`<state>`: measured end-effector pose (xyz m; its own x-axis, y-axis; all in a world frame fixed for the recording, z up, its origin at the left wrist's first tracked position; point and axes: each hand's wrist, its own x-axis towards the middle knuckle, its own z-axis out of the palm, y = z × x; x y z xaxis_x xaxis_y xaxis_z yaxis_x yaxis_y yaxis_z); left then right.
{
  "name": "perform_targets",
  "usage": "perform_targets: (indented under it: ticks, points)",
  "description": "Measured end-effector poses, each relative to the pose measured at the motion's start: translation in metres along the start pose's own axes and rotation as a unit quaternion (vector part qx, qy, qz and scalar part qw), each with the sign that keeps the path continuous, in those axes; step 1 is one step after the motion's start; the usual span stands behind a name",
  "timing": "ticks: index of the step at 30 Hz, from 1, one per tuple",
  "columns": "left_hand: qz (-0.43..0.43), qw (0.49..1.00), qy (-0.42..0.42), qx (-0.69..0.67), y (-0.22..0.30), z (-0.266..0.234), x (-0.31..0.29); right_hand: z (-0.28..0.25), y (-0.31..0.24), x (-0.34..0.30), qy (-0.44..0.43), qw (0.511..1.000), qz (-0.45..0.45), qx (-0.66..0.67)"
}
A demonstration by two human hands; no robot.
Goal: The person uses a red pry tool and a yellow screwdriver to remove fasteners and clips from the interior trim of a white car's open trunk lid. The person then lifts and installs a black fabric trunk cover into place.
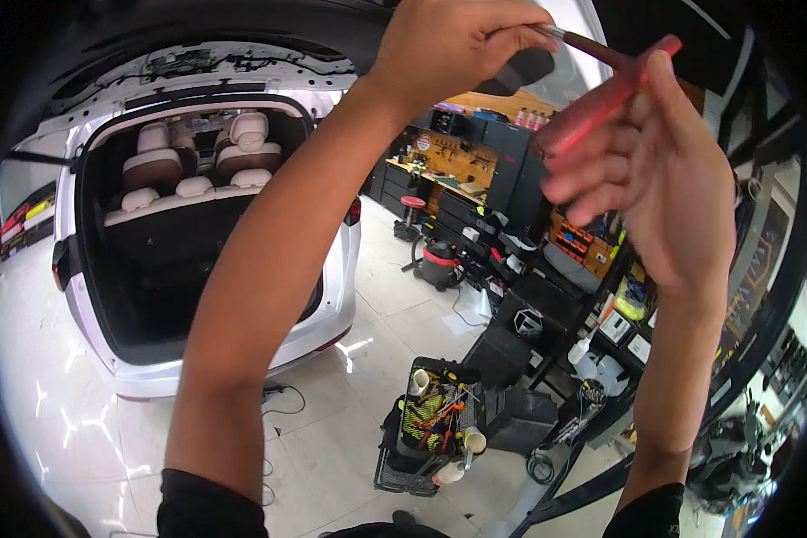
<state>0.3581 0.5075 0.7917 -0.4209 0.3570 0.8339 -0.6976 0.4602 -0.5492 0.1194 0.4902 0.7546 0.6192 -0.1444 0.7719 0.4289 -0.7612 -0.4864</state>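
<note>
Both my arms are raised toward the open tailgate of a white car. My left hand (462, 49) is closed, its fingers pinched at the metal end of a tool's shaft; the tip is hidden. From there the dark shaft runs right to a red T-shaped handle (592, 109). My right hand (650, 170) grips this handle, with the thumb against its upper part and the other fingers curled beside it, slightly blurred. Just below my left hand shows a dark rounded piece (522, 72), whose kind I cannot make out.
The car's open boot (188, 269) lies at left. On the tiled floor stand a tool cart (430, 421) full of hand tools, black cases (520, 417) and a vacuum cleaner (439, 264) with a cable. A red-topped stool (412, 204) is by the workbench. Shelving lines the right.
</note>
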Motion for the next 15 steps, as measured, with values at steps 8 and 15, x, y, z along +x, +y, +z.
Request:
perform_targets:
  ticks: [8, 15]
  points:
    - [-0.021, 0.999, 0.029, 0.024, 0.007, 0.010, 0.009, -0.008, -0.110, 0.006, -0.033, 0.742, -0.011, -0.669]
    - [-0.054, 0.997, 0.057, 0.004, -0.001, 0.017, -0.004, -0.018, -0.037, 0.024, 0.124, 0.984, 0.082, -0.103]
